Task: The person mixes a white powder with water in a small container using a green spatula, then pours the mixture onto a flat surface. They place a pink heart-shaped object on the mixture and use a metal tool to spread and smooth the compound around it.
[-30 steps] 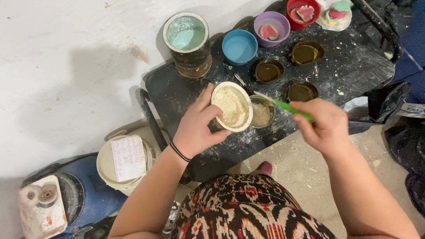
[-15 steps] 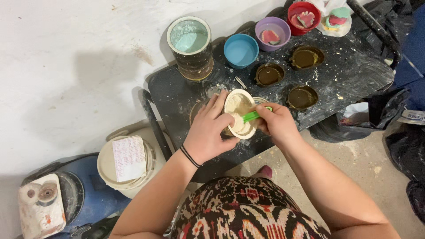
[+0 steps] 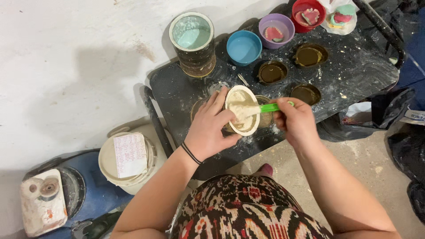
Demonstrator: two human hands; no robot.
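Her left hand grips a tilted white bowl of pale paste over the black worktop. Her right hand, at the bowl's three o'clock, pinches a green spatula reaching into the paste.

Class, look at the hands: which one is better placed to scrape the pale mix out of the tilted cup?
Probably the right hand: it grips the green tool, whose tip lies inside the cup. The left hand is wrapped around the cup.
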